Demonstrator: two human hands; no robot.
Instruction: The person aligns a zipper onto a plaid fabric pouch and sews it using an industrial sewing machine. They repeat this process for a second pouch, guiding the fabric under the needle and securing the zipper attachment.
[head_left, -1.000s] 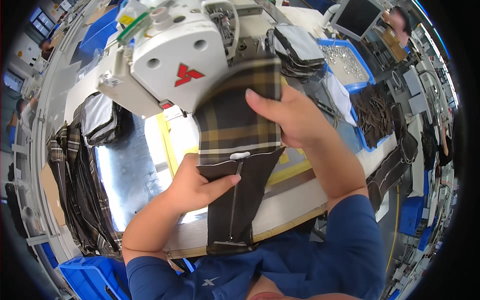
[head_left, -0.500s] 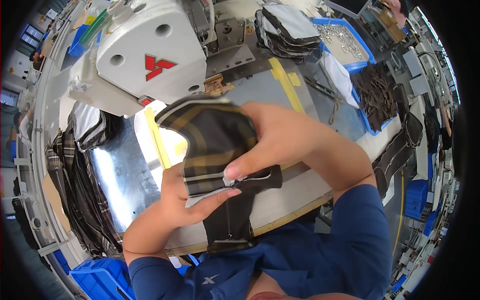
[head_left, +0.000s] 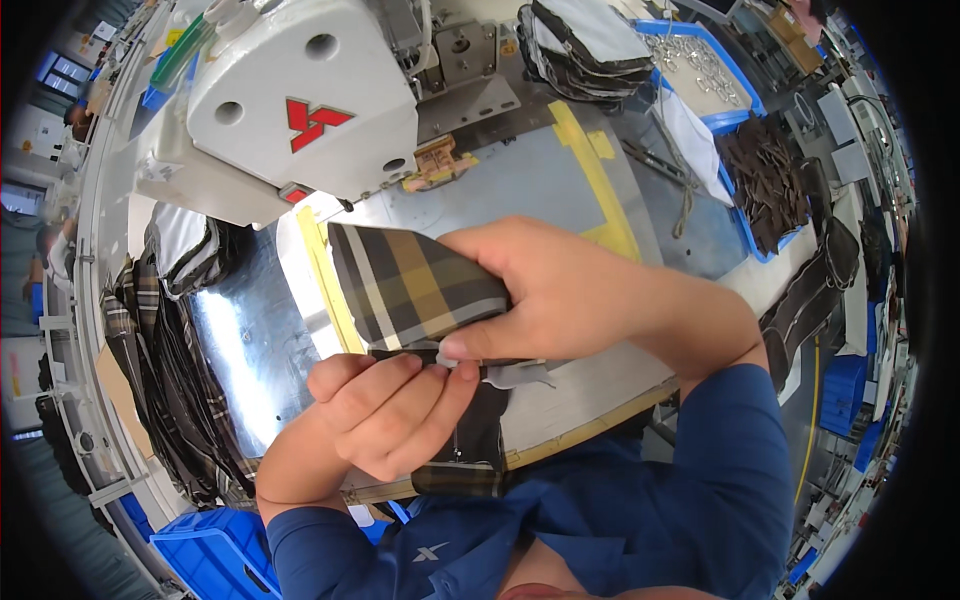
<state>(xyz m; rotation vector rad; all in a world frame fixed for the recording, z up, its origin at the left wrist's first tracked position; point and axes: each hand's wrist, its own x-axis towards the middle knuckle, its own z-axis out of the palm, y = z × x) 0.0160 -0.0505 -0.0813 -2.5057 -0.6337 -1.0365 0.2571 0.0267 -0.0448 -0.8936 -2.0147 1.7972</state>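
Observation:
A plaid fabric piece (head_left: 415,285) in dark grey, tan and white is held up in front of the sewing machine (head_left: 250,100). My right hand (head_left: 545,290) grips its right side, thumb pressed on the lower edge. My left hand (head_left: 400,410) is closed at that same edge, fingers curled, its fingertips meeting the right thumb. A bit of pale material shows between the fingertips; what it is cannot be made out. A pale grey strip (head_left: 518,376) sticks out to the right below the right hand. Dark fabric (head_left: 465,440) hangs beneath over the table edge.
Dark plaid fabric pieces (head_left: 165,380) drape over the left side. Stacked cut pieces (head_left: 580,55) lie at the back. On the right stand a blue tray of metal rings (head_left: 700,75) and another of brown strips (head_left: 765,185). Tweezers (head_left: 655,160) lie nearby. A blue crate (head_left: 215,550) sits lower left.
The plaid piece has turned and flattened, its stripes now running more upright. My left hand has rolled over, fingers curling in at the edge. My right hand keeps its grip, slightly lower.

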